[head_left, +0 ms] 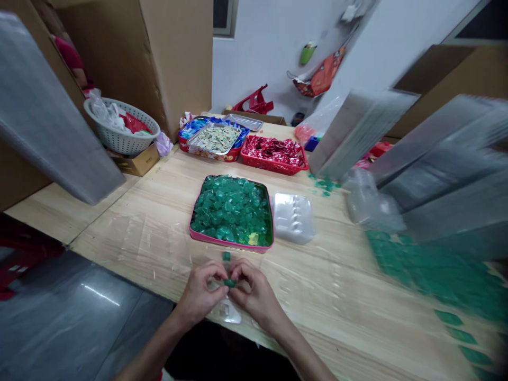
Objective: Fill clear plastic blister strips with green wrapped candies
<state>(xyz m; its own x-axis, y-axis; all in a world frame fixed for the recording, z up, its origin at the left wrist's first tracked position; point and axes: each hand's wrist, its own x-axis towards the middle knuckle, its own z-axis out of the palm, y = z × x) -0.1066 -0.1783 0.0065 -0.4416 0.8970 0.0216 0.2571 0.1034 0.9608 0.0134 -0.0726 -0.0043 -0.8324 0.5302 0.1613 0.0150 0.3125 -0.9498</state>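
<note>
My left hand and my right hand meet near the table's front edge, thumbs and forefingers pinched on a small green piece between them. Under them lies a clear plastic tray, partly covered by my fingers. Another green piece sits just beyond my fingertips. Directly behind stands a pink-rimmed tin heaped with green pieces. To its right rests a stack of clear plastic trays.
At the back are a red basket of red packets and a tin with a metal tray of small pieces. A grey colander stands back left. Tall plastic stacks and many green pieces occupy the right, blurred.
</note>
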